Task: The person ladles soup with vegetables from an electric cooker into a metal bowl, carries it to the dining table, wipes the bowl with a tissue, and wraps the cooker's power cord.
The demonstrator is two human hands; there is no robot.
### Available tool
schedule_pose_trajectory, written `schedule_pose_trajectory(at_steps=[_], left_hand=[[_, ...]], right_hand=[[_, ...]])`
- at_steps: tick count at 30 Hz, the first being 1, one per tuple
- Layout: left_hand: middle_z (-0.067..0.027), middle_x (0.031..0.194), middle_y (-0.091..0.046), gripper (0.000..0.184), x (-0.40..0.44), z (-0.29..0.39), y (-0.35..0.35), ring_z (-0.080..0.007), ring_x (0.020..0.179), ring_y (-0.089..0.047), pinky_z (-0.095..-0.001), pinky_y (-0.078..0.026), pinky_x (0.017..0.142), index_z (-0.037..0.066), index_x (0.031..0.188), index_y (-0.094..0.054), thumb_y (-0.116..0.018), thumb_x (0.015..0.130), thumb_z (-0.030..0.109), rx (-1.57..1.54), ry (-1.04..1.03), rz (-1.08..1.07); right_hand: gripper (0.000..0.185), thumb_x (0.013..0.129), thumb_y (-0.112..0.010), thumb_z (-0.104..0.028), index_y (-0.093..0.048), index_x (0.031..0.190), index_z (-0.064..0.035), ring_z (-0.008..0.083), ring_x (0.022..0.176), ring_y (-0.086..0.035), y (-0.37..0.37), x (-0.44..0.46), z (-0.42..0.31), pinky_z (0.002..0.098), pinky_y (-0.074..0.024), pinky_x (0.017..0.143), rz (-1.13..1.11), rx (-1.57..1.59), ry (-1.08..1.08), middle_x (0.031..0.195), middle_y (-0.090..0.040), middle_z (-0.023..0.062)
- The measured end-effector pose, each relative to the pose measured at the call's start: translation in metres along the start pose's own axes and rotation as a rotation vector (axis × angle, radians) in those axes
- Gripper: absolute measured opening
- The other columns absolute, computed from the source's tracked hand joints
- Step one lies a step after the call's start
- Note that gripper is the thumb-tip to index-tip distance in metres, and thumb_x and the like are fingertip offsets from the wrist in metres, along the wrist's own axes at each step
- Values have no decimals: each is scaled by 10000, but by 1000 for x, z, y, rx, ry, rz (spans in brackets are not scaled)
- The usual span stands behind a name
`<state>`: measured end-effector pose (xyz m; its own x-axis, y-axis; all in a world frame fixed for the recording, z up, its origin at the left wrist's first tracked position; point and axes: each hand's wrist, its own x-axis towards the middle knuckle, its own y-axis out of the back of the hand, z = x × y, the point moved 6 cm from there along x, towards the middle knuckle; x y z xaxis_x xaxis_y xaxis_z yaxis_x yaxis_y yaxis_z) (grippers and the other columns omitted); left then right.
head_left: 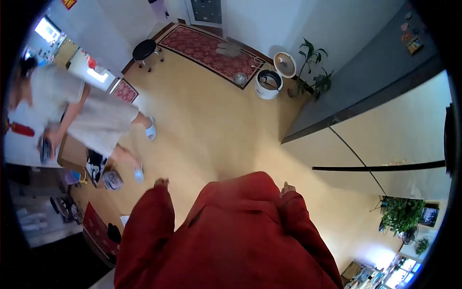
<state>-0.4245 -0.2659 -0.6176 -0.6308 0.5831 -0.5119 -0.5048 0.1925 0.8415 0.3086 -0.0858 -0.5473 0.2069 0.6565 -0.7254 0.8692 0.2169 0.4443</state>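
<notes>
My left hand pokes out just past the red sleeve, low over the floor. It is small in view, and the cuff hides most of its fingers. On the other side my right hand shows at the end of its sleeve, with a finger stretched out and no object visible in it. Both hands hang beside the red top on my body, apart from any furniture. Tan floor lies beneath and in front of them.
At left, a person in light clothes holds a dark object, beside a cardboard box. Ahead are a black stool, a red rug, a white round appliance and a plant. A large cabinet stands right.
</notes>
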Motion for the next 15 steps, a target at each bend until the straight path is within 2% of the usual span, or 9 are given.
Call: schedule_pose_trajectory(at_steps=[2,4,5,6,8,9,11,14,15], left_hand=[[-89,646,-653,378,31,136,88,-209,596,-626,-369,-506,609,53,786,-688,-607,859,415,-362,-103,-29],[-44,620,-624,358,81,229,121,-129,554,-568,-310,-470,547,46,759,-675,-602,894,369,-552,-186,-54],[-34,606,-608,355,106,270,127,-115,549,-556,-300,-456,529,41,763,-670,-591,909,354,-623,-202,-72],[-31,619,-595,329,102,329,153,-110,543,-537,-292,-440,504,40,805,-670,-573,924,331,-654,-166,-145],[-33,655,-578,305,141,402,135,-109,530,-513,-274,-436,478,50,903,-653,-542,941,331,-831,-137,-320],[-45,664,-596,301,181,425,93,-129,549,-537,-289,-442,477,61,960,-645,-530,940,339,-756,23,-508],[-61,827,-686,320,203,477,41,-154,729,-632,-340,-502,620,112,1080,-634,-550,916,374,-508,66,-720],[-89,1054,-662,459,236,512,-37,-225,953,-621,-388,-515,803,113,1146,-622,-550,923,507,-99,-359,-670],[-117,1178,-638,479,250,522,-51,-277,1040,-618,-444,-500,882,107,1193,-607,-531,923,495,-45,-251,-822]], right_hand=[[580,991,-422,-472,-600,709,2,250,477,-574,-3,28,-17,395,-513,493,-57,212,-44,572,-589,140],[669,962,-399,-575,-634,870,45,299,536,-596,-11,66,-44,450,-538,542,-105,349,-130,656,-604,167],[710,921,-372,-656,-635,944,2,316,571,-627,-20,106,-36,456,-531,491,-158,310,-289,772,-618,171],[712,917,-366,-665,-625,1005,-8,331,635,-637,-21,126,-52,474,-538,532,-175,314,-377,864,-617,171],[725,913,-354,-677,-594,1106,-21,355,731,-647,-28,178,-85,498,-546,592,-225,349,-437,986,-608,169],[732,913,-349,-680,-574,1148,-24,365,762,-647,-30,211,-88,505,-547,612,-252,380,-417,1016,-601,168],[735,914,-346,-680,-540,1207,-34,374,796,-647,-37,271,-112,514,-548,629,-262,380,-382,1036,-595,165],[701,919,-370,-657,-490,1263,-58,356,789,-653,-51,383,-141,508,-548,642,-217,250,-388,1009,-604,158],[680,922,-388,-641,-469,1282,-69,338,776,-657,-64,437,-127,498,-549,659,-222,178,-416,1002,-610,156]])
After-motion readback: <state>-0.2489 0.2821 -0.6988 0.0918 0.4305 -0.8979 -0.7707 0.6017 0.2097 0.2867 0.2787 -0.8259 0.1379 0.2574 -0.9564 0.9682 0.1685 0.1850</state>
